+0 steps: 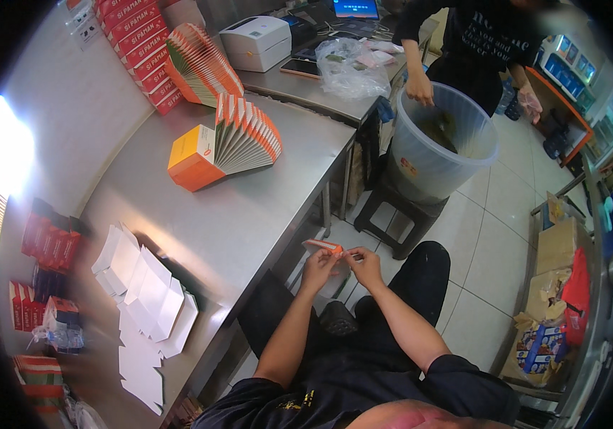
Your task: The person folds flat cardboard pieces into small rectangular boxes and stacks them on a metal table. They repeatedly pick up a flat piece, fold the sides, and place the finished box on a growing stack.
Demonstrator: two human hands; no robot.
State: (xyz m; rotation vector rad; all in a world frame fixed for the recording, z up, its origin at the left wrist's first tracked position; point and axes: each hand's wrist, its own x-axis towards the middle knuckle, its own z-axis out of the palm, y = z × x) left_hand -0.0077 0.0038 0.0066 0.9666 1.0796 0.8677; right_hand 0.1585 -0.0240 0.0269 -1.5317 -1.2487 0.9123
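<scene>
Over my lap, off the steel table's edge, I hold a small orange-and-white cardboard carton (pixel 324 246). My left hand (pixel 318 271) grips its near side with the fingers bent round it. My right hand (pixel 365 267) pinches the carton's right end between thumb and fingertips. How far the carton is folded is too small to tell. On the steel table (pixel 199 222) to my left, a row of flat orange-and-white cartons (pixel 249 136) fans out behind a yellow-and-orange box (pixel 196 159). Closer to me lie several white carton blanks (pixel 153 297).
Ahead, a co-worker's hand (pixel 419 87) reaches into a translucent tub (pixel 478 159) on a dark stool (pixel 399 220). A white printer (pixel 256 44) and plastic bags (pixel 353 68) are on the far counter. Red boxes (pixel 138 53) stack by the wall. Cardboard boxes (pixel 553 257) stand at right.
</scene>
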